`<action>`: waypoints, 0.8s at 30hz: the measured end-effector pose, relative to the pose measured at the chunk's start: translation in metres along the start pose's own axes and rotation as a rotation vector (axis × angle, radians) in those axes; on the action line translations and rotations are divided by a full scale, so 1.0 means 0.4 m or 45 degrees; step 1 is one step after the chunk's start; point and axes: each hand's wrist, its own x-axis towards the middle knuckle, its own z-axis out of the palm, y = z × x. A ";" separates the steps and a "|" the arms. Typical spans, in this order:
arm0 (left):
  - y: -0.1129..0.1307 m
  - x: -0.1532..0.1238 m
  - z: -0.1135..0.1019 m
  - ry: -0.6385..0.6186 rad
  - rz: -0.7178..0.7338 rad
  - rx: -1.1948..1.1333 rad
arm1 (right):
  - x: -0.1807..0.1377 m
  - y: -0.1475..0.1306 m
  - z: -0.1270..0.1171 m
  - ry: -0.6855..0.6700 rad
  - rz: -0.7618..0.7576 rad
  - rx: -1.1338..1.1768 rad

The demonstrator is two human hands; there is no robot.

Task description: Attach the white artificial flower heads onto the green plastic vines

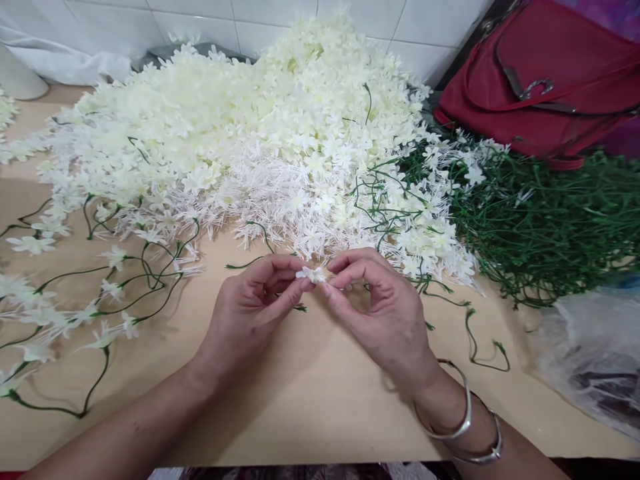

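Note:
A small white artificial flower [312, 274] is held low over the table, between my two hands. My left hand [260, 300] pinches it from the left with thumb and forefinger. From the right, my right hand [383, 303] closes thumb and fingertips at its other edge; what exactly those tips grip is too small to tell. Just behind the hands lies a large heap of white and cream artificial petals [280, 113], with thin white stamens [265, 177] along its front. Green plastic stems [550, 220] pile up at the right, and one loose stem [483, 357] lies nearer to me.
Several flowers joined to green stems [145, 273] spread over the left of the table [300, 413]. A red handbag [545, 80] stands at the back right. Below the stem pile is a clear plastic bag [595, 353]. A white tiled wall [280, 13] closes off the back.

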 end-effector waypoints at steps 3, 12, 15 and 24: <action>-0.011 -0.007 0.002 -0.059 0.116 0.162 | -0.001 0.002 0.004 -0.005 0.079 0.039; -0.008 -0.006 -0.003 -0.088 0.484 0.684 | -0.004 0.014 0.012 -0.030 0.219 0.264; -0.011 -0.006 -0.003 -0.107 0.438 0.617 | -0.005 0.015 0.013 -0.022 0.209 0.277; -0.012 -0.009 0.008 -0.182 0.134 0.044 | -0.002 0.022 0.010 0.061 -0.128 0.042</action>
